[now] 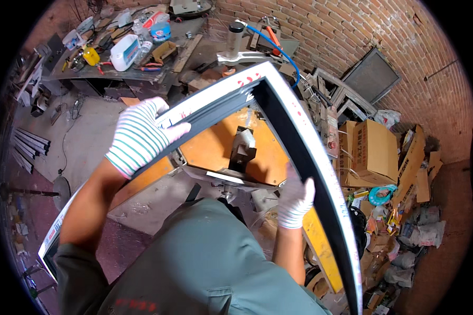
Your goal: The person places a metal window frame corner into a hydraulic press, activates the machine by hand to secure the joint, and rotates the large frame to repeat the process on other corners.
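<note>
A large window frame (pixel 215 90) with white, red-printed film on its outer faces and black inner sides spans the view; two bars meet at a corner at the top. My left hand (pixel 142 131), in a white glove with green stripes, is closed around the left bar, thumb on its inner side. My right hand (pixel 295 202), in a similar glove, is beside the inner side of the right bar, fingers stretched up and thumb apart, somewhat blurred. Whether it touches the bar I cannot tell. Below the corner, an orange work surface (pixel 207 144) carries a dark metal block (pixel 243 149).
A cluttered workbench (pixel 110 79) with bottles and tools stands at the back left. Beyond the corner are a metal machine part (pixel 247 56) and a blue hose (pixel 284 50). Cardboard boxes (pixel 373 152) and scrap lie along the right, by a brick wall. Bundled profiles (pixel 30 147) lie at left.
</note>
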Demonstrator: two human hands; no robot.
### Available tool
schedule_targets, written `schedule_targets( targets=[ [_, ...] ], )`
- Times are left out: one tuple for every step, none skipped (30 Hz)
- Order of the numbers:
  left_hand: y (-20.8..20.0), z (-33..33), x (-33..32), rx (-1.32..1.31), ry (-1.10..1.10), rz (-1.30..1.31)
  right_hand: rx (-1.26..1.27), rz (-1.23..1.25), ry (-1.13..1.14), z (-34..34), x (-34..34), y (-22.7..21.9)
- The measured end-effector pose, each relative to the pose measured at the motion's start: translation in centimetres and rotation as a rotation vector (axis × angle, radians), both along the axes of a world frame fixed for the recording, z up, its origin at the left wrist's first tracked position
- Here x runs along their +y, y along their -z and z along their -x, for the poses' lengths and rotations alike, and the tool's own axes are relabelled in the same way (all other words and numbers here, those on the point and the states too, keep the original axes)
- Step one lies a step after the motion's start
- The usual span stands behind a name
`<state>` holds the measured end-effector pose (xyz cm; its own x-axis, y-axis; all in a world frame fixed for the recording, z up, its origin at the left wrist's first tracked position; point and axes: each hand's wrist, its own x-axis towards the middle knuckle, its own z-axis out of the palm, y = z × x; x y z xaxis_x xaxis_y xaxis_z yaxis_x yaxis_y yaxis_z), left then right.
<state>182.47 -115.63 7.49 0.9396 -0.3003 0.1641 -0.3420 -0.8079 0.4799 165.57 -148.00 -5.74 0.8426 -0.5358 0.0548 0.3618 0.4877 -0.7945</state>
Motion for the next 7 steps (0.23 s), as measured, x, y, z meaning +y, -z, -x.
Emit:
schedule_targets(
  targets=[
    [-1.8, 0.7, 1.2, -0.047, 0.0, 0.026, -0.08, 0.017, 0.009, -0.1, 0.3, -1.8],
    [-3.9, 1.7, 2.1, -0.054, 0.004, 0.053, -0.156, 0.034, 0.024, -0.1, 0.4, -3.3],
    [-6.1, 2.3, 2.4, -0.063, 0.016, 0.091, -0.228, 0.111, 0.144, -0.2, -0.2, -5.1],
    [-8.0, 3.0, 3.2, -0.181, 0.021, 0.056, -0.298, 0.177, 0.255, -0.5, -0.8, -6.7],
    [-10.0, 3.5, 4.1, -0.295, 0.026, 0.018, -0.41, 0.346, 0.41, -0.8, -1.3, -8.8],
    [-12.5, 3.9, 4.6, -0.288, 0.015, 0.058, -0.513, 0.511, 0.59, -0.9, -1.9, -11.0],
    [-15.1, 4.4, 5.0, -0.277, 0.008, 0.097, -0.526, 0.51, 0.581, -0.6, -1.1, -11.3]
  ],
)
